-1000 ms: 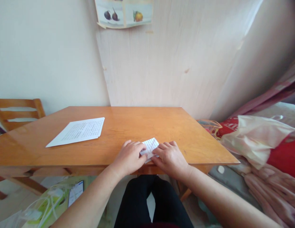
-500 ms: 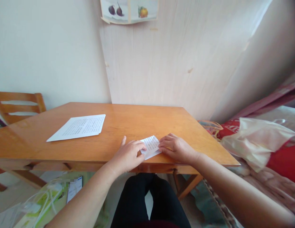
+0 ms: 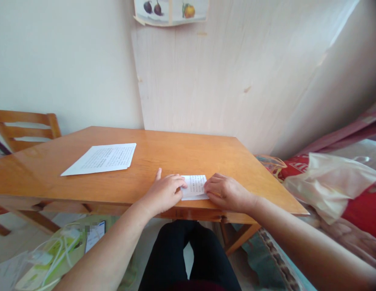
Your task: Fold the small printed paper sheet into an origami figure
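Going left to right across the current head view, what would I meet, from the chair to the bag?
Wooden chair → large printed sheet → left hand → small printed paper → right hand → pale bag.

My left hand (image 3: 166, 191) and right hand (image 3: 229, 191) partly cover the side edges of a small paper (image 3: 195, 186), its print too small to read. Fruit pictures (image 3: 176, 19) are cut off above, a chair (image 3: 28, 118) at left.

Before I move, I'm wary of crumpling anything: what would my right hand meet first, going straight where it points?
The small printed paper your right hand appears to touch; then probably your left hand.
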{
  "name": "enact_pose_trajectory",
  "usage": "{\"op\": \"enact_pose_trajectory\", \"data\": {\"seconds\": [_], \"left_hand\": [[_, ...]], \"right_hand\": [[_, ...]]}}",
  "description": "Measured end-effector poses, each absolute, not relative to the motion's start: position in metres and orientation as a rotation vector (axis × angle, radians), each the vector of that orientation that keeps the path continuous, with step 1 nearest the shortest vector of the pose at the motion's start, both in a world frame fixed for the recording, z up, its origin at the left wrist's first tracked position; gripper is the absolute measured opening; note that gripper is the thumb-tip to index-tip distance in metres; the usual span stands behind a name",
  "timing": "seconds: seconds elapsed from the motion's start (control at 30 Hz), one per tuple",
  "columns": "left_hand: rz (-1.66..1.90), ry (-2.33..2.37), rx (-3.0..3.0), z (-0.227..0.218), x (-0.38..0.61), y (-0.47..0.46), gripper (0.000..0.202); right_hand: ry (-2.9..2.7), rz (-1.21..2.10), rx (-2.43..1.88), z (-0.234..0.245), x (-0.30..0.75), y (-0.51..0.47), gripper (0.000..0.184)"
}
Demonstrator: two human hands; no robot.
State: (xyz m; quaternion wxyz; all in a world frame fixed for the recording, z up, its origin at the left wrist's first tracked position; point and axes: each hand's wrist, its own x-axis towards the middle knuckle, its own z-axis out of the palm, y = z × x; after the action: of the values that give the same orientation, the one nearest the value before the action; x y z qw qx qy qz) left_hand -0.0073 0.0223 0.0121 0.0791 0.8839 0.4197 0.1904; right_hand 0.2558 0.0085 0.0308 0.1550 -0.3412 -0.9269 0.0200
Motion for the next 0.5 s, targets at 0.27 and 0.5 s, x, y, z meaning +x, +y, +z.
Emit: {"op": "enact_pose_trajectory", "data": {"seconds": [0.27, 0.5], "left_hand": [[0.631, 1.354, 2.585, 0.004, -0.008, 0.016, 0.027], [0.675, 1.378, 2.576, 0.007, -0.004, 0.011, 0.022]], "right_hand": [[-2.587, 0.255, -0.944, 0.026, 0.257, 0.01, 0.017], [-2.445, 0.635, -0.966, 0.02, 0.265, 0.034, 0.017]]}}
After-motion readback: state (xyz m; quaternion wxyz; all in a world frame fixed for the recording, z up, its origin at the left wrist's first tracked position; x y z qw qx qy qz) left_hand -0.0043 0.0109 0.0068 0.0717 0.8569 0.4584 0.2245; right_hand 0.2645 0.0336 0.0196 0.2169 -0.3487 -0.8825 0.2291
